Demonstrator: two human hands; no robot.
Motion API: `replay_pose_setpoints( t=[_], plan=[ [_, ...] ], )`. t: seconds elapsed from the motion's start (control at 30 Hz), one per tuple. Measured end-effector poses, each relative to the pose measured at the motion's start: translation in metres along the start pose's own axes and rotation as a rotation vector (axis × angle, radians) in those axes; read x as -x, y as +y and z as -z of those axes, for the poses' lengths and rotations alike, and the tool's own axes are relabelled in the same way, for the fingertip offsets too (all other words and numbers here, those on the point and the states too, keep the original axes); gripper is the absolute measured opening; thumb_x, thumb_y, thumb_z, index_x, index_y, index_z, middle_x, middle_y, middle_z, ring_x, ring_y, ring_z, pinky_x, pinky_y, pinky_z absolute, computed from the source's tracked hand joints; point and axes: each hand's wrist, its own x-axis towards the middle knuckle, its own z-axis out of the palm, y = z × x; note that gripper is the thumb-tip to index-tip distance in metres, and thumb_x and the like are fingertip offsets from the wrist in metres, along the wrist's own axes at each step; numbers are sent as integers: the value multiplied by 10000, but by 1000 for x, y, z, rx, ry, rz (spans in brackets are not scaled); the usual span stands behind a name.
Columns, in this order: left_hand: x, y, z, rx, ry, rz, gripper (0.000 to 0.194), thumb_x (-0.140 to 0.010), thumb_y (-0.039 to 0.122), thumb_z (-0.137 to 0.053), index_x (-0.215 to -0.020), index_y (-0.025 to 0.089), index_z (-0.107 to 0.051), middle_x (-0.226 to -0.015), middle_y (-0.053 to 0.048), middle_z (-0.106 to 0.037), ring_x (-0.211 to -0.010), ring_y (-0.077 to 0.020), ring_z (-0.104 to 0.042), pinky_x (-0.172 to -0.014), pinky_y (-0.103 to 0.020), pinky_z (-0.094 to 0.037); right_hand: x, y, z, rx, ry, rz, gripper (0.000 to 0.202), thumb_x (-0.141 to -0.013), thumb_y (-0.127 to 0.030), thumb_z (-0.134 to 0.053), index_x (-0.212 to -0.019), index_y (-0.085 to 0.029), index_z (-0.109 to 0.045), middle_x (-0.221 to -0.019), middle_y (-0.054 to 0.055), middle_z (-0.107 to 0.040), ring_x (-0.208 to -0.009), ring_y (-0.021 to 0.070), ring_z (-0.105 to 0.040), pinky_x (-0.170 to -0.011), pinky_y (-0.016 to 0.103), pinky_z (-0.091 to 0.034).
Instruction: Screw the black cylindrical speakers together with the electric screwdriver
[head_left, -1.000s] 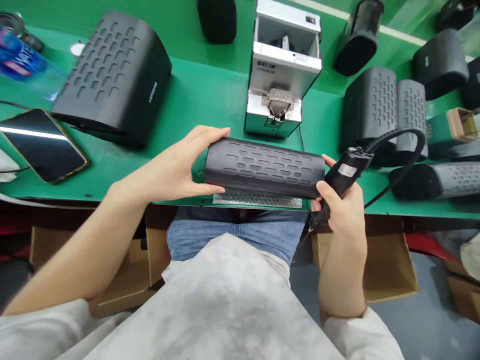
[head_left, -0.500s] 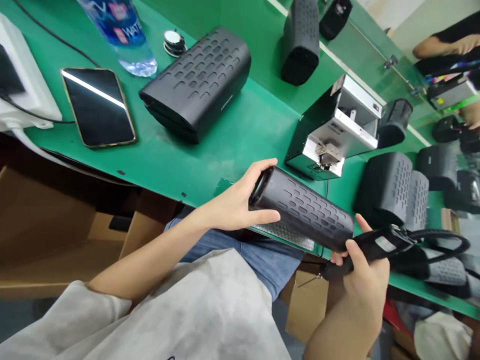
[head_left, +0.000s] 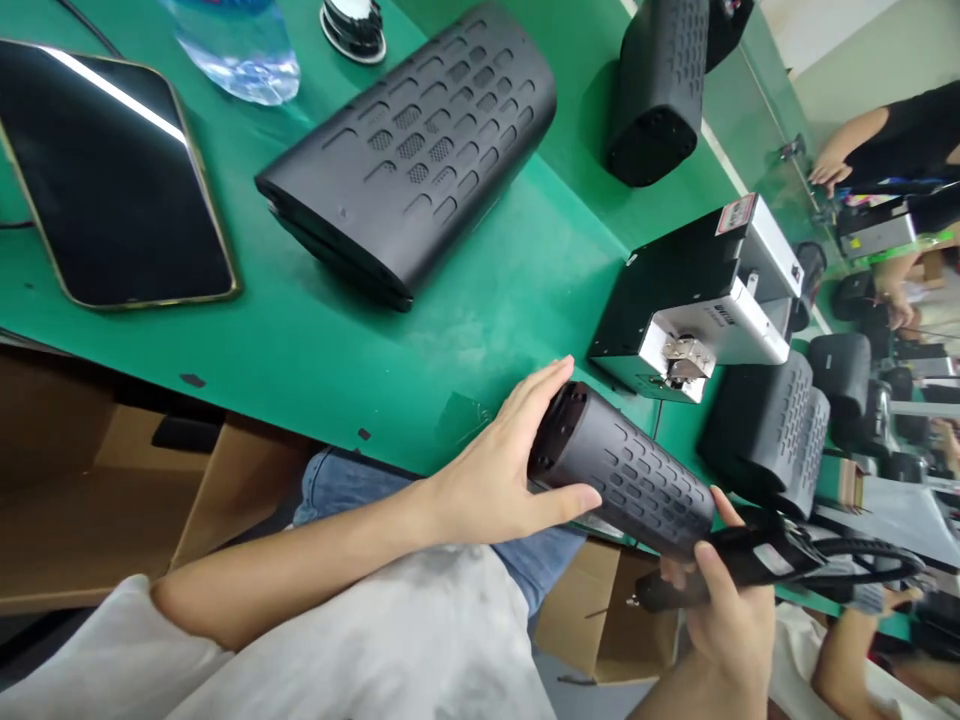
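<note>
Hands: left hand [head_left: 487, 490] is wrapped around the left end of a slotted black housing [head_left: 649, 485], thumb on the near side, fingers on the far side. Right hand [head_left: 731, 610] is closed on the opposite end and on a cabled driver [head_left: 750, 553] at once. The housing slants between the two at the front edge of the desk [head_left: 487, 315]; whether it touches down, I cannot tell.

Risks, left to right (my judgement). Left end: smooth casing under a wide grip could slide, and past the edge it might drop toward the open carton [head_left: 570, 615] below. Right end: one palm serves two objects, so the driver could twist loose, or its bare bit [head_left: 600, 612] could catch something. Looped cable [head_left: 862, 545] may snag and tug the driver round.

Surface and room, same order. Green desktop, dark marks near the front edge. Phone [head_left: 112, 180] flat; bottle [head_left: 247, 55], base only in view; small round part [head_left: 354, 25]; larger housing [head_left: 435, 150]. Further along: upright housing [head_left: 660, 100], silver-and-black machine [head_left: 697, 290] with metal bracket [head_left: 688, 362], paired housings [head_left: 757, 430]. Far right: a co-worker's hand [head_left: 829, 172], others blurred.
</note>
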Motion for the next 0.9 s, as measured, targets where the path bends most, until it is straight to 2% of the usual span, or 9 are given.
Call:
replay_pose_setpoints(
  t=[0.2, 0.43, 0.63, 0.77, 0.83, 0.9],
  plan=[
    [-2, 2, 2, 9, -27, -4, 1152, -964, 455, -878, -1852, 301, -160, -1912, -207, -255, -1805, -456, -241, -1462, -737, -271, 0, -7, 0, 65, 51, -14, 1060, -755, -519, -1026, -1672, -200, -603, -632, -44, -549, -509, 172, -513, -506, 307, -476],
    [-5, 4, -1, -17, -6, -12, 1088, -916, 373, -843, -1800, 285, -215, -1844, -223, -326, -1767, -478, -303, -1436, -761, -310, 1, -7, 1, 51, 34, -43, 1055, -774, -516, -1024, -1683, -217, -581, -641, -56, -543, -516, 164, -494, -539, 324, -495],
    [-10, 5, -9, -18, 48, 20, 1033, -862, 409, -889, -1709, 296, -308, -1727, -203, -438, -1672, -465, -430, -1391, -751, -394, 2, -12, 0, 50, 74, -80, 1050, -706, -526, -1059, -1620, -214, -648, -646, -57, -520, -520, 174, -511, -530, 321, -483],
    [-11, 5, -7, -22, 22, 37, 1057, -857, 461, -927, -1695, 273, -311, -1714, -220, -441, -1661, -473, -428, -1375, -755, -404, 2, -10, 8, 96, 55, -65, 1062, -747, -557, -1040, -1655, -204, -615, -652, -45, -530, -547, 193, -532, -537, 322, -473],
    [-11, 5, -5, -11, 5, 34, 1056, -883, 547, -924, -1697, 260, -315, -1728, -236, -428, -1668, -487, -414, -1379, -760, -389, 0, -7, 13, 119, 34, -60, 1066, -769, -574, -1028, -1670, -202, -596, -648, -41, -540, -549, 200, -538, -546, 331, -482],
    [-10, 5, -4, 3, 2, 25, 939, -981, 604, -828, -1694, 253, -329, -1732, -240, -430, -1671, -478, -417, -1390, -752, -371, -4, -4, 17, 134, 17, -59, 1079, -775, -592, -1022, -1678, -199, -581, -643, -37, -555, -547, 205, -545, -552, 338, -493]
  ],
)
